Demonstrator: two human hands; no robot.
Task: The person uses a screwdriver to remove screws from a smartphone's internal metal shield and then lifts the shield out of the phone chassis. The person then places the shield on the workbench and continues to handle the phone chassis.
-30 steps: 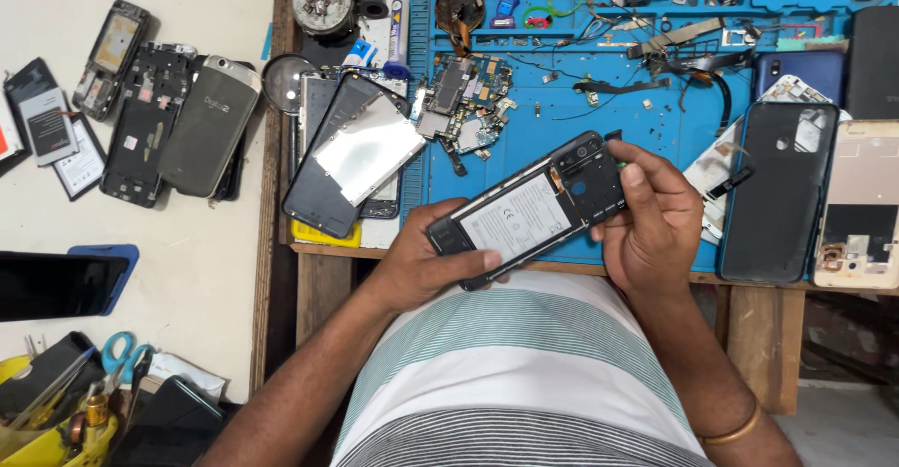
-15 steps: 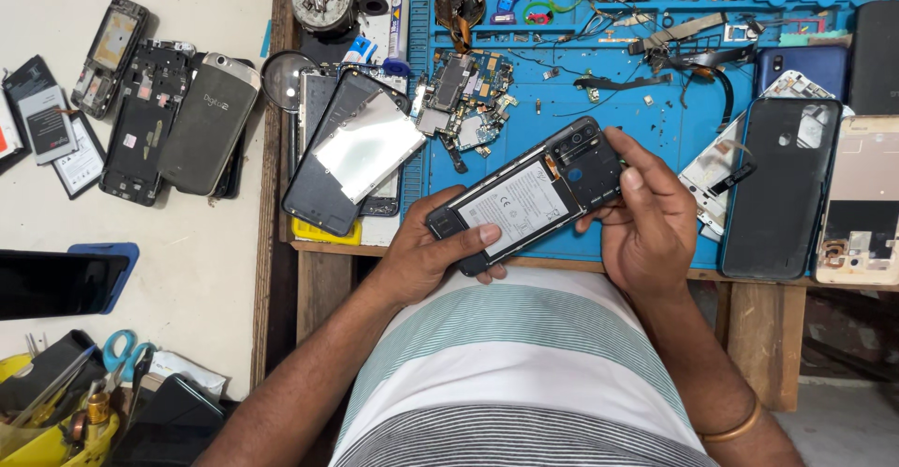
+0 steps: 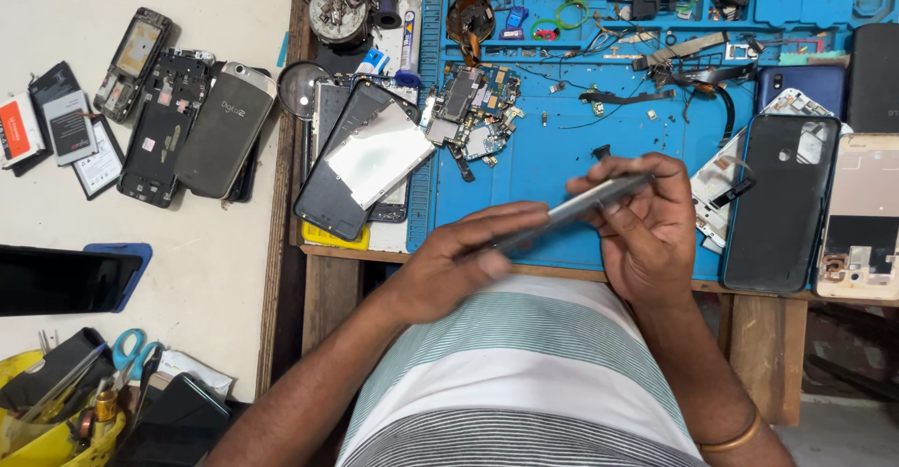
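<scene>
Two hands, left hand (image 3: 449, 266) and right hand (image 3: 646, 233), hold one phone (image 3: 571, 212). At nine o'clock lie three batteries (image 3: 58, 122); at seven o'clock, one pair of scissors (image 3: 126, 350).

A single head-worn camera looks almost straight down from above the person's chest, close enough that the striped shirt (image 3: 524, 383) fills the lower middle. The view faces forward over the wooden tabletop (image 3: 323, 289) and its blue work mat (image 3: 552, 163), which reach the top edge. The pale floor (image 3: 197, 270) runs down the left side.
</scene>
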